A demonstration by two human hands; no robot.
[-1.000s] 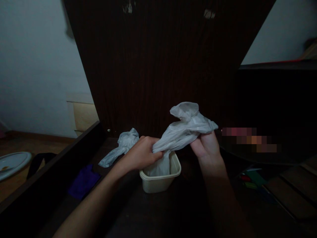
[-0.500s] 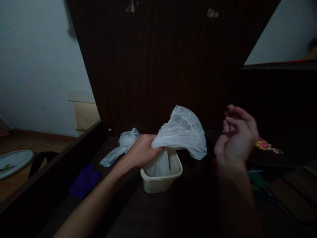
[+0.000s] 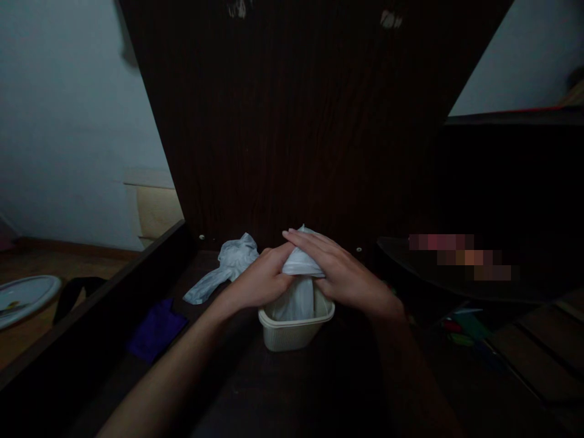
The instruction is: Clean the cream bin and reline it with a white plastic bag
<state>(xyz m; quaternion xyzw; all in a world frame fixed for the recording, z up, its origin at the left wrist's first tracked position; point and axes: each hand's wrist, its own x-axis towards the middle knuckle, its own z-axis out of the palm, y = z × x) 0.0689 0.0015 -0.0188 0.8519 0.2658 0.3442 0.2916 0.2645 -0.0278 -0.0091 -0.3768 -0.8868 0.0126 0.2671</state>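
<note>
A thin white plastic bag is bunched up between my two hands above a cream-coloured plastic tub. Its lower part hangs inside the tub. My left hand is closed around the gathered neck of the bag, over the tub's left rim. From the right, my right hand presses on the bag's upper part, its fingers laid over the top and its thumb lower down. Most of the bag's top is hidden under those fingers. To the left, another crumpled white plastic bag lies beside my left hand.
A purple cloth-like piece lies on the dark wooden surface near the raised left edge. A tall dark panel stands behind the tub. Small coloured items lie at the right. A white oval object is lower left.
My right hand has come in from the right and onto the bag. The bag's flared top is now folded in between my hands. My left hand and the tub have stayed nearly in place.
</note>
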